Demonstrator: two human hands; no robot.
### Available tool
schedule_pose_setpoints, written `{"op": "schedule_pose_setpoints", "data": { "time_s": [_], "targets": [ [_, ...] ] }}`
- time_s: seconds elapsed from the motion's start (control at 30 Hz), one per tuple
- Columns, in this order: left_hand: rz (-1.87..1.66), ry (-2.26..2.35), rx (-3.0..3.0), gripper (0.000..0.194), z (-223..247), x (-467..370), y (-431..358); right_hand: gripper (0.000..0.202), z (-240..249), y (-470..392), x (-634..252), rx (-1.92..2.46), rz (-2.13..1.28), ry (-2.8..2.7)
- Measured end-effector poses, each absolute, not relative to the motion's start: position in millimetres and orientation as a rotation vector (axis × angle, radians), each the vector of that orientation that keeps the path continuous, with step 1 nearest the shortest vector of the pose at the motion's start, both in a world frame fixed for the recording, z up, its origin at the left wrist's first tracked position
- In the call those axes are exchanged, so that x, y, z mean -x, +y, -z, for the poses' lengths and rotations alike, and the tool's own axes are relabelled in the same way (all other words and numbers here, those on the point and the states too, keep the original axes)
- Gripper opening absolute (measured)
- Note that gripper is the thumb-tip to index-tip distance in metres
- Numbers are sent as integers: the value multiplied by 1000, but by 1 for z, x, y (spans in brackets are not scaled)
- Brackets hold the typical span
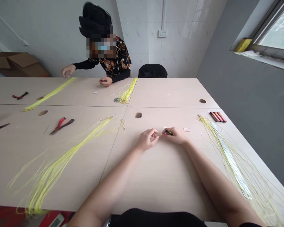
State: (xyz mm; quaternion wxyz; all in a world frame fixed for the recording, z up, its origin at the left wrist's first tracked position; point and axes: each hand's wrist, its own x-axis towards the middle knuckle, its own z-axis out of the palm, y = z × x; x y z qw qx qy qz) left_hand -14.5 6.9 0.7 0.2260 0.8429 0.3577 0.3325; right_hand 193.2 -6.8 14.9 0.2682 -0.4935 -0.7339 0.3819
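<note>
My left hand (147, 139) is closed in a pinch on the end of a thin pale-yellow cord (159, 135). The cord spans the small gap to my right hand (177, 136), whose fingertips meet its other side. Also in the right hand's grip is a small black-and-yellow stick-shaped object (168, 132); its exact kind is unclear. Both hands rest low over the table, close together. Just beyond the right hand lies a small white label with a red border (186, 129).
Yellow cord bundles lie left (73, 151) and right (209, 126), the right one beside several red-and-black cylinders (218, 117). Red-and-black pliers (61, 125) are at left. Across the table (170, 176), a co-worker (118, 60) handles another bundle (52, 93). Round holes (138, 115) pierce the tabletop.
</note>
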Motion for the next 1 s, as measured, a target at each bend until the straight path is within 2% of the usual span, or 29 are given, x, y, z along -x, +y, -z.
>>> {"op": "schedule_pose_setpoints", "data": {
  "time_s": [1.0],
  "targets": [
    [-810,1008,-2323,5,0,13,7,20,-17,-9,-190,1288,-991,-2051]
  ]
}}
